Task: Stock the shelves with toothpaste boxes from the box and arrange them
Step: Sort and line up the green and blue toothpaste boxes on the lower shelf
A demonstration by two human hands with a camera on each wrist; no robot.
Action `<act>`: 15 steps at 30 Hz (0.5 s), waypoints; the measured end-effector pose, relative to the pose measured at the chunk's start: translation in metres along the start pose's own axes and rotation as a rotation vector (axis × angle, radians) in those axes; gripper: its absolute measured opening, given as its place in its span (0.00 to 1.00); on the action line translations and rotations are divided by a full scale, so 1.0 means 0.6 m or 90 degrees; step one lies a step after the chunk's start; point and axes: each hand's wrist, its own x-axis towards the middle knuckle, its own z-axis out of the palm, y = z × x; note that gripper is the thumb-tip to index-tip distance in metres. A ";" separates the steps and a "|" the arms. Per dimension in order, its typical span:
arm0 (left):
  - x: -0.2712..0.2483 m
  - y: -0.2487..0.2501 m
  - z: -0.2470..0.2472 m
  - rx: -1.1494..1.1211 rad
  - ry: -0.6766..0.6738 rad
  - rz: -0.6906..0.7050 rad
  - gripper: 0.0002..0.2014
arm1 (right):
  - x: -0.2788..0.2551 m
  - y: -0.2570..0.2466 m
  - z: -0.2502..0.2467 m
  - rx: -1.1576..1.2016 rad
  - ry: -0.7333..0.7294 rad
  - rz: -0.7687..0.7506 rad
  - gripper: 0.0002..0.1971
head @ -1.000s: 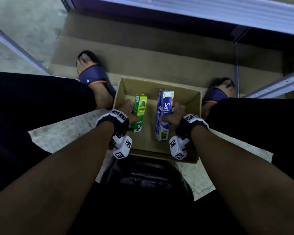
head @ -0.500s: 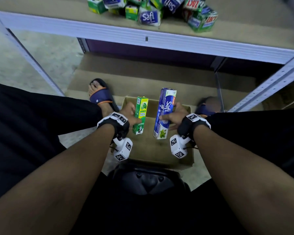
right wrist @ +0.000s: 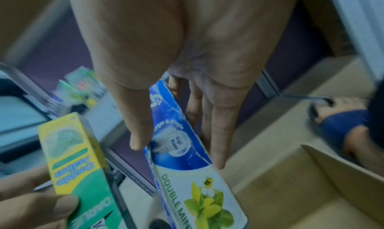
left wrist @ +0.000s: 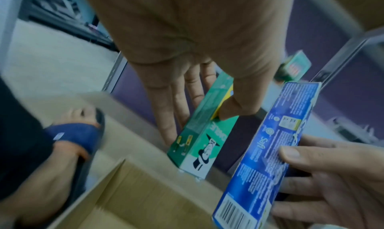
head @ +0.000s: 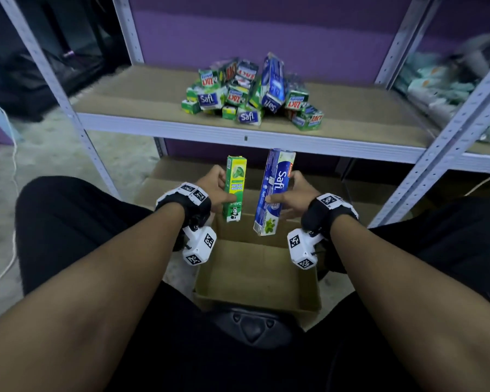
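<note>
My left hand (head: 219, 188) grips a green and yellow Darlie toothpaste box (head: 235, 188), thumb on its front and fingers behind, as the left wrist view shows (left wrist: 204, 134). My right hand (head: 287, 198) grips a longer blue Safi toothpaste box (head: 273, 193) the same way (right wrist: 180, 142). Both boxes stand upright, side by side and apart, above the open cardboard box (head: 255, 278), which shows nothing inside. On the shelf (head: 142, 100) ahead lies a loose pile of toothpaste boxes (head: 252, 91).
Grey metal uprights (head: 447, 131) frame the shelf bay, with a purple back wall behind. A neighbouring shelf at the right holds pale packets (head: 447, 89). My knees flank the cardboard box. A sandalled foot (left wrist: 72, 134) stands beside it on the floor.
Both hands have risen out of the cardboard box with their toothpaste boxes. My head has tilted up, so the shelf and its pile have come fully into view.
</note>
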 end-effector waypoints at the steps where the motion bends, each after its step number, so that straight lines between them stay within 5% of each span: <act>1: 0.002 0.018 -0.017 0.017 0.008 0.018 0.23 | -0.007 -0.021 -0.004 0.001 -0.004 -0.018 0.36; 9: 0.014 0.153 -0.154 -0.051 0.080 0.079 0.22 | -0.036 -0.204 -0.045 0.026 0.011 -0.141 0.33; 15: 0.049 0.226 -0.254 -0.096 0.160 0.097 0.21 | -0.019 -0.330 -0.070 -0.012 0.035 -0.153 0.23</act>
